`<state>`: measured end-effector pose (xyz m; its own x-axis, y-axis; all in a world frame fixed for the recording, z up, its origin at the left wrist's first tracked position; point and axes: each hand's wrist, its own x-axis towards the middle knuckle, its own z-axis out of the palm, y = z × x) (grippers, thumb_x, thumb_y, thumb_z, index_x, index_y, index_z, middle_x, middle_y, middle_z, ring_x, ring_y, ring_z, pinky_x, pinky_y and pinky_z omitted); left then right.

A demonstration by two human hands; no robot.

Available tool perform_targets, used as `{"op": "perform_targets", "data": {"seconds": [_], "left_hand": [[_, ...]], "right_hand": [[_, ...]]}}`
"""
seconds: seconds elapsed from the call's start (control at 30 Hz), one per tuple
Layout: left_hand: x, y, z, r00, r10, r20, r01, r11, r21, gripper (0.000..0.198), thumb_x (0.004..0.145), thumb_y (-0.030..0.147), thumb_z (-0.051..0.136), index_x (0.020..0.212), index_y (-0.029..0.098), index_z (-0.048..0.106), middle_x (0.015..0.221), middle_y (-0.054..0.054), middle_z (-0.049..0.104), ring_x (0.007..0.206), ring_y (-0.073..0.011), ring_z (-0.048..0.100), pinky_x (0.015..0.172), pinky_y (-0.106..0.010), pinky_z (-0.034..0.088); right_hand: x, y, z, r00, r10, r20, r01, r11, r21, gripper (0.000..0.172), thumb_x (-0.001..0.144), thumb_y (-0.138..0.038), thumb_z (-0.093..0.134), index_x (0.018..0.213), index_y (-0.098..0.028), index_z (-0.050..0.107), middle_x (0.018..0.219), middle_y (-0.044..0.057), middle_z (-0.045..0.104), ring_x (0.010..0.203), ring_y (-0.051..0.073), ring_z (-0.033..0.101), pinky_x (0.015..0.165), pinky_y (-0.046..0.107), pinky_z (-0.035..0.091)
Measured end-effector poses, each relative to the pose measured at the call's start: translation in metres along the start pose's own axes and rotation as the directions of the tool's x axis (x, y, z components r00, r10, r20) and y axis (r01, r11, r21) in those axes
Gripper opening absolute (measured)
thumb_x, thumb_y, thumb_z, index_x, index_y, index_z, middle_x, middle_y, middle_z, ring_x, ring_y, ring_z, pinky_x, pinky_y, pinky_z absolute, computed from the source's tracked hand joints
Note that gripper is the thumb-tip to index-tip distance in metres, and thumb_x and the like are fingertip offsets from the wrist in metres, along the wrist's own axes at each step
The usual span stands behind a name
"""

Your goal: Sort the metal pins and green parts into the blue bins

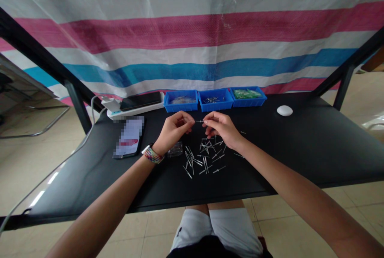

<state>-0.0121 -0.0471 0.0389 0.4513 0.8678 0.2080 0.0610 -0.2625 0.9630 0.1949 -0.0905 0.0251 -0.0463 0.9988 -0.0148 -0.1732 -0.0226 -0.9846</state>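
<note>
Silver metal, the slim rivet [199,121] lies crosswise between the pinching fingertips of the left hand [177,127] and right hand [220,127], equally near both, its long axis running left to right, beyond the loose rivets [219,169].

- Blind rivets [205,164] lie loose on the table [270,146].
- Behind the rivets: left bin [181,107], middle bin [216,107], right bin [249,102], side by side.
- Just left of the rivets: plastic bag [175,150]; farther left, a phone [130,138].
- Behind and left of the rivets: power strip [138,113], another phone [142,100] on it.
- Behind and right of the rivets: seemingly a computer mouse [285,111].
- Farthest behind them: plastic sheet [210,30].
</note>
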Motion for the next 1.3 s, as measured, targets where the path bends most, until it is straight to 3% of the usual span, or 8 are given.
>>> {"op": "perform_targets", "data": {"seconds": [0.3, 0.5, 0.67, 0.8, 0.87, 0.97, 1.07, 1.3], "left_hand": [[0.001, -0.002, 0.0, 1.0, 0.006, 0.021, -0.005, 0.999, -0.049, 0.027, 0.088, 0.037, 0.08, 0.1, 0.016, 0.066, 0.071, 0.003, 0.062, 0.063, -0.0113, 0.062, 0.062, -0.024, 0.052], [0.0, -0.002, 0.0, 0.999, -0.005, 0.034, 0.007, 0.998, -0.068, 0.027, 0.09, 0.038, 0.077, 0.099, 0.016, 0.065, 0.071, 0.003, 0.062, 0.062, -0.0113, 0.062, 0.06, -0.023, 0.051], [0.0, -0.003, 0.001, 0.999, -0.004, 0.035, 0.007, 0.997, -0.081, 0.026, 0.089, 0.037, 0.078, 0.097, 0.016, 0.065, 0.069, 0.003, 0.062, 0.061, -0.0113, 0.061, 0.059, -0.023, 0.051], [0.001, -0.004, 0.0, 0.999, -0.013, 0.029, 0.016, 0.996, -0.09, 0.026, 0.088, 0.037, 0.078, 0.097, 0.016, 0.066, 0.069, 0.003, 0.063, 0.061, -0.0116, 0.06, 0.059, -0.023, 0.051], [0.002, -0.004, 0.0, 0.999, -0.016, 0.03, 0.019, 0.995, -0.093, 0.026, 0.088, 0.037, 0.078, 0.097, 0.016, 0.066, 0.069, 0.002, 0.063, 0.061, -0.0117, 0.06, 0.059, -0.023, 0.05], [0.002, -0.003, -0.001, 0.999, -0.02, 0.033, 0.023, 0.995, -0.093, 0.025, 0.088, 0.037, 0.077, 0.097, 0.016, 0.066, 0.068, 0.002, 0.063, 0.06, -0.012, 0.06, 0.059, -0.024, 0.05], [0.001, -0.002, -0.002, 0.999, -0.025, 0.033, 0.028, 0.996, -0.088, 0.025, 0.089, 0.036, 0.076, 0.097, 0.016, 0.066, 0.068, 0.002, 0.063, 0.061, -0.0123, 0.061, 0.06, -0.024, 0.05], [0.001, -0.002, -0.002, 0.999, -0.022, 0.04, 0.025, 0.996, -0.08, 0.023, 0.088, 0.035, 0.075, 0.097, 0.016, 0.067, 0.07, 0.003, 0.062, 0.062, -0.0127, 0.062, 0.061, -0.025, 0.051]], "right_hand": [[0.004, 0.0, -0.002, 0.978, -0.157, -0.141, 0.156, 0.988, -0.018, 0.024, 0.076, -0.037, 0.084, 0.085, -0.021, 0.069, 0.076, -0.002, 0.066, 0.061, 0.013, 0.065, 0.054, 0.026, 0.06], [0.026, -0.004, -0.033, 0.829, -0.374, -0.416, 0.336, 0.927, -0.164, 0.018, 0.081, -0.034, 0.076, 0.093, -0.021, 0.071, 0.091, 0.001, 0.071, 0.059, 0.011, 0.066, 0.056, 0.026, 0.06], [0.041, -0.005, -0.056, 0.846, -0.386, -0.368, 0.277, 0.908, -0.315, 0.029, 0.081, -0.029, 0.066, 0.107, -0.021, 0.076, 0.098, 0.003, 0.075, 0.062, 0.013, 0.068, 0.056, 0.026, 0.059], [0.041, -0.007, -0.061, 0.813, -0.421, -0.402, 0.276, 0.887, -0.37, 0.022, 0.081, -0.025, 0.061, 0.094, -0.019, 0.077, 0.086, 0.003, 0.074, 0.059, 0.013, 0.066, 0.052, 0.024, 0.053], [0.037, -0.01, -0.061, 0.852, -0.401, -0.337, 0.263, 0.884, -0.387, 0.016, 0.081, -0.025, 0.063, 0.089, -0.019, 0.075, 0.085, 0.003, 0.073, 0.058, 0.013, 0.063, 0.05, 0.024, 0.05], [0.028, -0.017, -0.062, 0.957, -0.29, 0.02, 0.262, 0.828, -0.495, 0.016, 0.081, -0.02, 0.065, 0.091, -0.019, 0.077, 0.089, 0.004, 0.074, 0.063, 0.013, 0.063, 0.055, 0.025, 0.048], [0.019, -0.021, -0.064, 0.928, -0.16, 0.336, 0.353, 0.667, -0.656, 0.022, 0.079, -0.01, 0.066, 0.091, -0.02, 0.081, 0.095, 0.004, 0.073, 0.068, 0.013, 0.06, 0.062, 0.027, 0.047], [0.006, -0.024, -0.062, 0.898, -0.004, 0.441, 0.376, 0.527, -0.762, 0.029, 0.078, -0.002, 0.072, 0.096, -0.021, 0.083, 0.096, 0.004, 0.069, 0.077, 0.015, 0.062, 0.067, 0.027, 0.048]]}}
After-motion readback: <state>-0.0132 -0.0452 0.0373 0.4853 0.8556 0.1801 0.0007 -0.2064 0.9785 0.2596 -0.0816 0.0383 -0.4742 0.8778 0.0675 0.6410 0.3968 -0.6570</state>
